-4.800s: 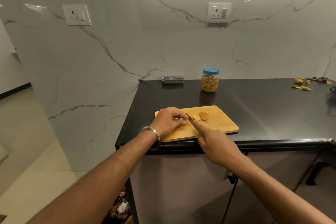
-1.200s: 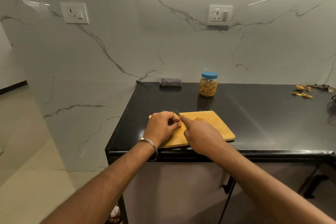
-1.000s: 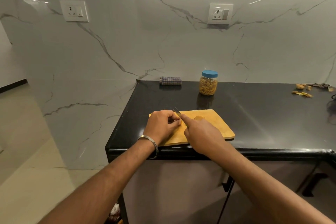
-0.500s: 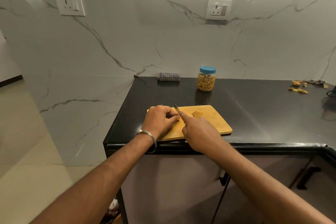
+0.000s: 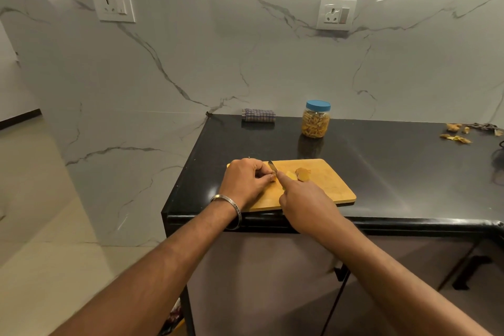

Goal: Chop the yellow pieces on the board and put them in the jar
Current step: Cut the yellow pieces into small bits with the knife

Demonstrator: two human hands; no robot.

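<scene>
A wooden cutting board (image 5: pixel 324 188) lies at the front edge of the black counter. On it sit a small yellow piece (image 5: pixel 292 175) and a brownish-yellow piece (image 5: pixel 302 173) just right of the knife. My right hand (image 5: pixel 305 204) grips a knife (image 5: pixel 272 166), its forefinger stretched along the blade's back, tip pointing away. My left hand (image 5: pixel 246 181) has curled fingers that pinch a piece against the board, right beside the blade; that piece is mostly hidden. The jar (image 5: pixel 315 120), blue lid on, stands behind the board and holds yellow strips.
A folded checked cloth (image 5: pixel 258 115) lies at the counter's back by the marble wall. Yellow-brown peel scraps (image 5: pixel 456 132) are scattered at the far right. The counter's left edge (image 5: pixel 185 169) drops to the floor; cabinet doors are below.
The knife and my right hand shifted left on the board toward my left hand over the last seconds. In the last half second both hands stay almost still; the view tilts slightly.
</scene>
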